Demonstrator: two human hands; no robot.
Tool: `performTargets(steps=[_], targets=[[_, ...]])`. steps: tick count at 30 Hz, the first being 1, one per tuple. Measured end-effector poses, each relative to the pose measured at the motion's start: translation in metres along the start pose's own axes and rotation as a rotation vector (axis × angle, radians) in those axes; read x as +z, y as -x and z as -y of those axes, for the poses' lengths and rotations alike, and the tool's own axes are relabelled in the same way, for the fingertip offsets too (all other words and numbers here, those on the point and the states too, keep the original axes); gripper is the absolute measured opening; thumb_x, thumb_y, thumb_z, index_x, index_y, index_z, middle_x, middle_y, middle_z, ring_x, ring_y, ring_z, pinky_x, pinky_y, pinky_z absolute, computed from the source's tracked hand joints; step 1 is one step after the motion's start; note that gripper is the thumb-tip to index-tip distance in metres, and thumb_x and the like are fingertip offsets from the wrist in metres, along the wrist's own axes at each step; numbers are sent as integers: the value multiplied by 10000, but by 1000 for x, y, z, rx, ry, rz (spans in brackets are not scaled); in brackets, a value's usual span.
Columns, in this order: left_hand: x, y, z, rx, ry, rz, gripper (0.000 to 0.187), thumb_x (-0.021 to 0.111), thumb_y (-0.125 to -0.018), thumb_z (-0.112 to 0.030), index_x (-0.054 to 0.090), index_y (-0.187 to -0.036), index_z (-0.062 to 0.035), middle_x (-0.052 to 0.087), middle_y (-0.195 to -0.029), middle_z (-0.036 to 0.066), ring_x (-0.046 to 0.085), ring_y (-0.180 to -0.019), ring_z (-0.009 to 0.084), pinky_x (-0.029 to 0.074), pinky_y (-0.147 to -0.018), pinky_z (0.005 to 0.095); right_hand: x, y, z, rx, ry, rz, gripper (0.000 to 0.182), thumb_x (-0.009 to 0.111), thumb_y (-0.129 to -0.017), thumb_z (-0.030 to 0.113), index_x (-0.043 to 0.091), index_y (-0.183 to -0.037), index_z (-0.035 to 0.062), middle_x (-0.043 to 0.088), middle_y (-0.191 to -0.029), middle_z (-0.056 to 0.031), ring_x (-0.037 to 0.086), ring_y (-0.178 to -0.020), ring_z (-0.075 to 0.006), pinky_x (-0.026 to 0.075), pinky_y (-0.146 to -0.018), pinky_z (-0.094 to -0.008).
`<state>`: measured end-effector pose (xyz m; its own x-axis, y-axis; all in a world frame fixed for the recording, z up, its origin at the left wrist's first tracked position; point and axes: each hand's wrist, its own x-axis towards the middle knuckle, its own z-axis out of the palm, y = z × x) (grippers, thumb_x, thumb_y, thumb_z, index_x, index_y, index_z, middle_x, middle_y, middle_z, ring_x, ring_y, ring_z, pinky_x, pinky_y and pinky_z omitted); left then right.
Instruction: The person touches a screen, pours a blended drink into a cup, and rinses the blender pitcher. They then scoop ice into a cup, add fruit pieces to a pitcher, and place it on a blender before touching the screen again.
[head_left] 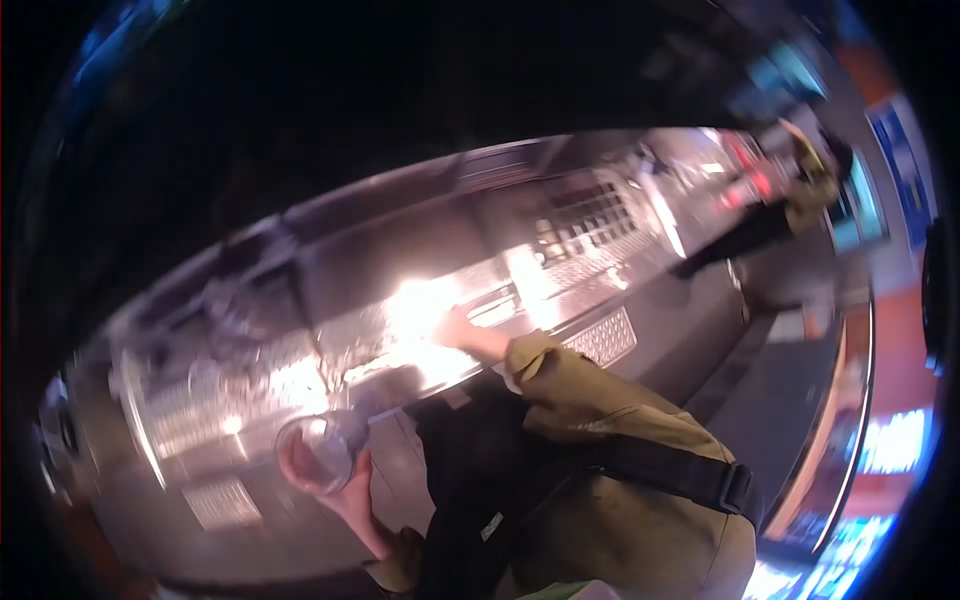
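Note:
In the head view, my left hand [350,488] is closed around a clear, round-mouthed glass [335,450], with the fingers behind it. The glass stands off in front of the steel bar station. My right hand [468,332] reaches over the steel counter [365,362], at the edge of a bright glare. Its fingers are smeared by motion and light, so I cannot make out whether they hold anything. The tan sleeve [570,390] of my right arm crosses in front of the counter edge.
Farther along the counter stands a wire rack [595,215] with small items by it. Another person [800,195] works at the far right end. A perforated mat [222,503] lies at lower left, and a dark counter [770,380] runs along the right.

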<state>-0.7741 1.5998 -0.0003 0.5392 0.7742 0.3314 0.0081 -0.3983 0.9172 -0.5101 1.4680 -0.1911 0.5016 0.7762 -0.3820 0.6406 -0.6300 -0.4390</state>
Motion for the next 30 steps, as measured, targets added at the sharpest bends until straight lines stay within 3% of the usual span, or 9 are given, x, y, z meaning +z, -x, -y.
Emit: performTargets(steps=[5, 8, 12, 18, 19, 22, 24, 27, 30], targets=[[61, 2, -41, 121, -78, 194, 987, 759, -549, -94, 175, -1341, -35, 319, -1291, 130, 360, -1204, 296, 252, -1043, 423, -29, 64, 0, -8, -119, 61, 358, 383, -864, 314, 622, -893, 50, 617, -907, -170, 592, -845, -321, 450, -770, -434], [129, 21, -77, 221, -48, 262, 997, 752, -535, -84, 173, -1345, -38, 328, -1288, 131, 366, -1202, 289, 262, -1040, 412, -60, 131, -41, -148, -318, -160, 333, 398, -871, 292, 613, -910, 41, 600, -946, -166, 565, -918, -327, 433, -809, -423], [240, 78, -133, 393, -2, 340, 987, 740, -511, -55, 200, -1337, -42, 368, -1259, 125, 390, -1179, 267, 284, -1032, 389, -89, 259, -170, -185, -464, -602, 210, 495, -815, 177, 598, -920, 28, 594, -927, -150, 550, -917, -321, 438, -788, -416], [432, 198, -196, 98, 417, 611, 996, 800, -520, -66, 224, -1333, -59, 332, -1272, 114, 372, -1188, 271, 291, -1019, 398, -267, 501, -371, 105, -211, -776, 123, 502, -785, 132, 555, -779, 21, 536, -768, -167, 535, -746, -334, 440, -664, -425], [461, 214, -208, 53, 458, 693, 1003, 798, -517, -54, 219, -1336, -63, 323, -1277, 116, 370, -1190, 279, 295, -1015, 401, -308, 528, -401, 16, 165, -891, 119, 519, -765, 129, 549, -817, 27, 537, -790, -160, 535, -748, -329, 441, -678, -422], [547, 259, -244, -1, 644, 900, 1027, 789, -517, -29, 188, -1348, -94, 310, -1282, 117, 362, -1201, 288, 307, -1004, 404, -415, 614, -466, 158, 483, -673, 154, 540, -751, 144, 551, -873, 52, 564, -833, -125, 567, -800, -312, 464, -711, -410], [596, 279, -266, 13, 632, 998, 1019, 783, -518, -23, 192, -1345, -102, 316, -1270, 107, 368, -1196, 278, 310, -1004, 408, -469, 661, -512, 538, 667, -182, 122, 526, -755, 166, 589, -792, 69, 608, -762, -112, 616, -731, -315, 502, -648, -389], [663, 302, -298, -81, 670, 1100, 1009, 782, -516, -27, 200, -1336, -95, 326, -1260, 100, 377, -1183, 267, 311, -1004, 403, -483, 704, -618, 783, 508, -620, 199, 513, -746, 222, 617, -818, 69, 627, -789, -149, 604, -744, -325, 485, -662, -408], [738, 314, -306, 20, 632, 1115, 1009, 789, -512, -39, 202, -1331, -85, 325, -1264, 95, 384, -1167, 257, 317, -999, 398, -438, 689, -751, 432, -92, -997, 184, 531, -744, 152, 623, -828, 18, 625, -738, -123, 619, -712, -240, 485, -662, -342]])
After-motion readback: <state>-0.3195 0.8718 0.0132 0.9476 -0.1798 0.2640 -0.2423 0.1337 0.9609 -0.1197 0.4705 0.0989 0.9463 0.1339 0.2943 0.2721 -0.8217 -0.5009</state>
